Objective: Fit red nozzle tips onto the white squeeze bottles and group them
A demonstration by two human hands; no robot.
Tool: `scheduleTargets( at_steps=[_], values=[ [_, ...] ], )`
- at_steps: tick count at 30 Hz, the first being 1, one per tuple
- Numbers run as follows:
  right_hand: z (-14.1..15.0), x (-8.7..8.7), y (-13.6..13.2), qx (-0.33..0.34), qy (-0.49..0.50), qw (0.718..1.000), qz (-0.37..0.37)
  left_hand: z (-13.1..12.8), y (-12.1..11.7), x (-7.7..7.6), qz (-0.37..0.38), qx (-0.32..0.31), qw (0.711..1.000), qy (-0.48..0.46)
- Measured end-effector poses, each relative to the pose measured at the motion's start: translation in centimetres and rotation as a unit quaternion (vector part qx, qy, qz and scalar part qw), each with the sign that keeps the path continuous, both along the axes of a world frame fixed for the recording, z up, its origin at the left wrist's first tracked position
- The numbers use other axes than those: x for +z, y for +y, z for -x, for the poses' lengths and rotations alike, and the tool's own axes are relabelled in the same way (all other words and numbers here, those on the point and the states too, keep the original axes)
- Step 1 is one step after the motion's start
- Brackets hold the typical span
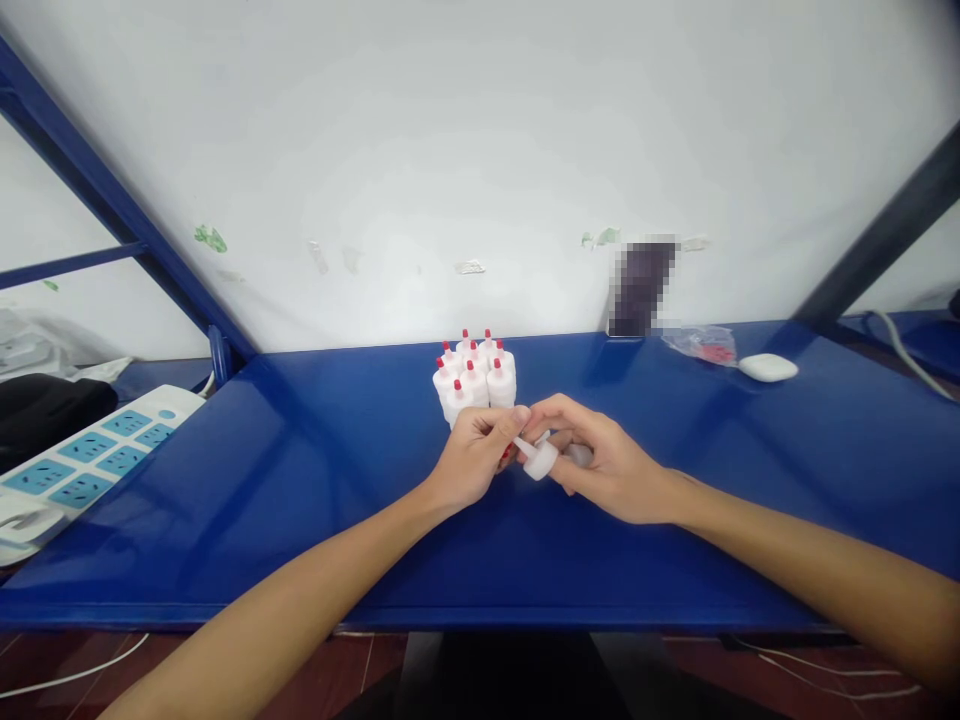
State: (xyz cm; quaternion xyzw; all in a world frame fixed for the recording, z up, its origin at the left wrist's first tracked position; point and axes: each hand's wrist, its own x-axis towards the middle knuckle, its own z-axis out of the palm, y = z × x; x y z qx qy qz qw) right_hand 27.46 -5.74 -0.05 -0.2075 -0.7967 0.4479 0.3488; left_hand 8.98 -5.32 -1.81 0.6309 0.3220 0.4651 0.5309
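Low over the blue table, both hands meet in front of a cluster of white squeeze bottles (474, 385) with red-tipped nozzles. My right hand (611, 465) is closed around another white bottle (541, 460), tilted so that its nozzle points left at my other hand. Most of that bottle's body is hidden by the fingers. My left hand (474, 450) is closed, thumb and fingers pinched together by the nozzle tip. A small red cap (508, 453) shows under those fingers; whether it touches the nozzle I cannot tell.
At the back right, a clear plastic bag (705, 346) with red pieces lies beside a white rounded object (768, 368). A phone-like dark slab (641, 290), blurred out, leans against the wall. On the left lies a white power strip (97, 455). Blue frame posts (127, 190) flank the table.
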Motion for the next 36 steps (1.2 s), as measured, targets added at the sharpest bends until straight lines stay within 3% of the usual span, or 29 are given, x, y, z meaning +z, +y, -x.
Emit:
scheduleTargets(
  at_steps=[8,11,15,18,24,28,31,36],
  values=[
    [0.1,-0.1,-0.3,-0.027,-0.050,0.997,-0.052,-0.1,0.1,0.0,-0.010,-0.017,1.000,0.006],
    [-0.1,-0.1,-0.1,-0.037,-0.099,0.986,-0.125,-0.1,0.0,0.1,-0.014,-0.032,0.999,0.009],
    [-0.4,-0.1,0.3,-0.055,-0.164,0.949,-0.263,-0.2,-0.4,0.4,-0.006,-0.041,0.999,0.011],
    [-0.7,-0.1,0.6,-0.070,-0.169,0.929,-0.323,-0.3,-0.4,0.5,-0.003,-0.054,0.998,0.019],
    [-1.7,0.5,1.8,-0.179,-0.088,0.924,-0.325,-0.3,-0.2,0.0,0.026,-0.126,0.992,0.014],
    [-2.3,0.2,3.1,-0.255,-0.082,0.923,-0.277,-0.2,-0.8,0.2,0.056,-0.170,0.974,0.137],
    [-2.3,-0.6,4.0,-0.277,-0.092,0.919,-0.264,0.0,-1.1,0.2,0.003,-0.155,0.962,0.224],
    [-2.0,-1.2,4.4,-0.259,-0.113,0.913,-0.293,0.6,-0.2,0.0,-0.215,-0.101,0.913,0.333]
  ],
)
